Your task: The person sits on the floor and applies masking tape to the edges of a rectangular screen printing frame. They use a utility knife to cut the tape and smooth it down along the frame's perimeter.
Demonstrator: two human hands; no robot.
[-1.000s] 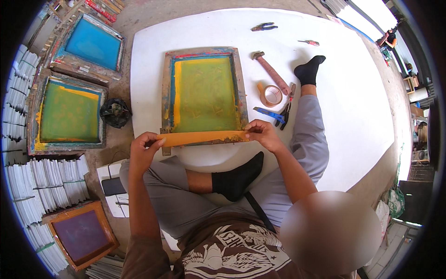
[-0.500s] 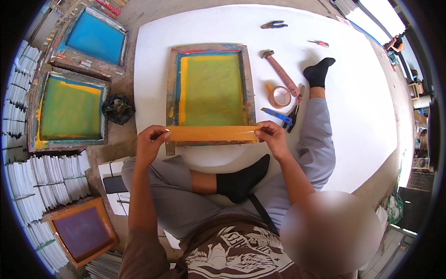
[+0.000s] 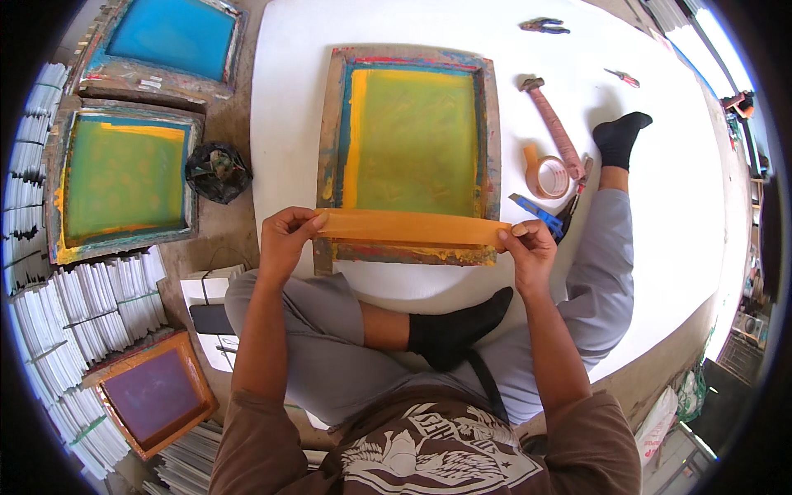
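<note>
A strip of brown adhesive tape (image 3: 412,227) is stretched level between my hands. My left hand (image 3: 289,241) pinches its left end between thumb and fingertips, and my right hand (image 3: 530,254) pinches the other end. Beneath the strip lies a wooden screen-printing frame (image 3: 328,132), flat on a white sheet, its wood stained with paint. The mesh (image 3: 417,144) looks green with yellow along its upper and left edges. The tape covers part of the frame's near end; whether it touches there I cannot tell. Right of the frame sits the tape roll (image 3: 549,176).
Beside the roll lie a hammer (image 3: 557,128), a blue utility knife (image 3: 536,212) and red-handled pliers (image 3: 580,191). Farther off are dark pliers (image 3: 544,26) and a small screwdriver (image 3: 623,77). More screens, a black plastic bag (image 3: 219,172) and paper stacks (image 3: 66,322) stand left.
The view has shifted, so the frame and tools appear farther right. My hands still hold the tape, now spread wider apart in the picture, with its right end slightly lower.
</note>
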